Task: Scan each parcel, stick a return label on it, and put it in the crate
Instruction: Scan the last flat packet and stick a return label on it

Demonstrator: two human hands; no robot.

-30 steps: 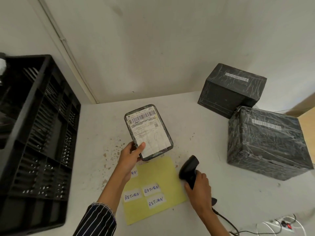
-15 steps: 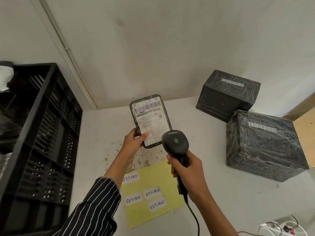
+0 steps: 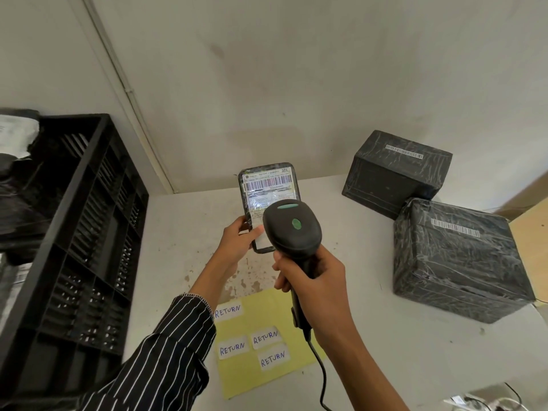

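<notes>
Left hand (image 3: 237, 243), on a raised arm in a striped sleeve (image 3: 166, 351), pinches a small parcel (image 3: 267, 185) by its lower edge, thumb on its face. Right hand (image 3: 317, 280), forearm bare, curls round the handle of a scanner (image 3: 292, 229), just right of the left hand.

The left hand (image 3: 237, 241) holds a small flat black-wrapped parcel (image 3: 267, 185) upright above the white surface (image 3: 370, 351), thumb on its printed label. The right hand (image 3: 314, 277) grips a black corded barcode scanner (image 3: 292, 229) in front of the parcel. Nearer lies a yellow sheet (image 3: 267, 378) bearing four white RETURN labels (image 3: 265, 339). A black slatted plastic crate (image 3: 74, 232) stands left, and two black film-wrapped boxes (image 3: 394, 173) sit far right.
</notes>
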